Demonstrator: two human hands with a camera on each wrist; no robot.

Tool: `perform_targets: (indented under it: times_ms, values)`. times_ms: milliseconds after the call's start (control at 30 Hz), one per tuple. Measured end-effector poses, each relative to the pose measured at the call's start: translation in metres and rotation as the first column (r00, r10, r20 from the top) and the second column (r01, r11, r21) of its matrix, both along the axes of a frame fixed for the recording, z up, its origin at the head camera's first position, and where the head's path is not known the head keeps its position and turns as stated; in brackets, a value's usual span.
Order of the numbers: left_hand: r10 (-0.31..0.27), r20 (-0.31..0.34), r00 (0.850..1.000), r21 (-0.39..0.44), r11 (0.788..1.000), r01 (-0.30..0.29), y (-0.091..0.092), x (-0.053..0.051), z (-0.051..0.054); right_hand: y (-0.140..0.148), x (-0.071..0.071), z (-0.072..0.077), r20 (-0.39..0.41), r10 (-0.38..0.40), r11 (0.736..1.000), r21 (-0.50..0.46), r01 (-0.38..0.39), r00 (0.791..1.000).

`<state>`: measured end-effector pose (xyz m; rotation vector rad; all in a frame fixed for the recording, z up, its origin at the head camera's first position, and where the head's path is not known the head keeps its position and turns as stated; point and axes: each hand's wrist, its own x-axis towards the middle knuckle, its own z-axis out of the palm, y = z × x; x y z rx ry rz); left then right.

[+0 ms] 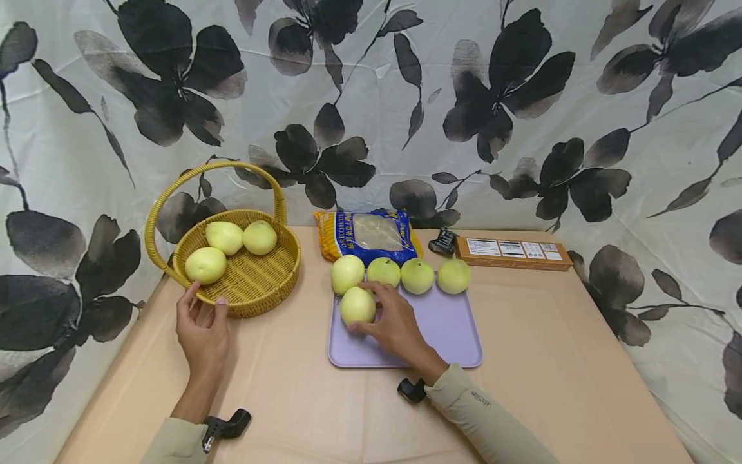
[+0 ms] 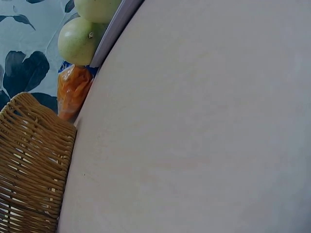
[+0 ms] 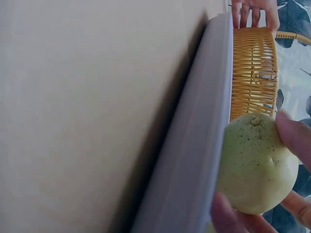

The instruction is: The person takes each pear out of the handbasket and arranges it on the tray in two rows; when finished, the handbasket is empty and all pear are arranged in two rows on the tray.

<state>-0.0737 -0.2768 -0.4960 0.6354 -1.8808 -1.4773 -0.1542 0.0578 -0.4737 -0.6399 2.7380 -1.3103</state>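
My right hand (image 1: 397, 325) holds a pale green round fruit (image 1: 357, 305) between thumb and fingers, over the left part of the lavender tray (image 1: 440, 328). Four more such fruits stand in a row along the tray's far edge, the leftmost (image 1: 347, 274) beside the held one. In the right wrist view, the fingers surround the held fruit (image 3: 257, 165). My left hand (image 1: 203, 335) touches the near rim of the yellow wicker basket (image 1: 255, 303) with its fingertips. Inside the basket lie three fruits, one (image 1: 205, 265) close to that hand. The left wrist view shows the basket's side (image 2: 34, 165) but no hand.
Behind the tray lies a blue and yellow food bag (image 1: 377, 235). A small black packet (image 1: 443, 241) and a flat orange-brown box (image 1: 513, 252) are to its right, along the table's back edge. The basket's tall handle (image 1: 152, 225) arches above it. Floral cloth hangs behind the table.
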Motion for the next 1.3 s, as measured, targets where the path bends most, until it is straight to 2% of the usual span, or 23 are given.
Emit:
perform_targets:
  times_ms: [200,333,600,767,867,1033,1300]
  values:
    - [-0.005,0.008,1.000,0.002,1.000,0.005,0.001,0.001,0.004,-0.001,-0.001,-0.002,0.079,0.089,0.986,-0.150,-0.076,0.993]
    - [-0.007,0.009,1.000,-0.001,1.000,0.007,0.003,0.002,0.006,0.000,-0.001,-0.003,0.105,0.099,0.973,-0.219,-0.074,0.989]
    - [-0.002,0.012,1.000,0.003,1.000,0.002,0.001,0.001,0.006,0.011,0.000,-0.001,0.094,0.024,0.985,-0.172,-0.007,0.995]
    - [-0.008,0.014,1.000,0.003,1.000,0.008,-0.001,0.000,0.002,0.015,0.000,0.002,0.065,0.006,0.986,-0.166,0.005,0.998]
    - [-0.007,0.011,1.000,-0.001,1.000,0.007,-0.001,0.000,0.001,0.013,-0.002,0.001,0.060,0.016,0.984,-0.177,-0.005,0.998]
    - [-0.009,0.013,1.000,0.009,1.000,0.008,0.000,0.000,0.002,0.009,-0.002,-0.001,0.124,0.060,0.980,-0.196,-0.035,0.990]
    - [-0.006,0.015,1.000,0.006,1.000,0.006,0.001,0.000,0.003,0.012,-0.002,-0.003,0.147,0.097,0.984,-0.165,-0.072,0.984]
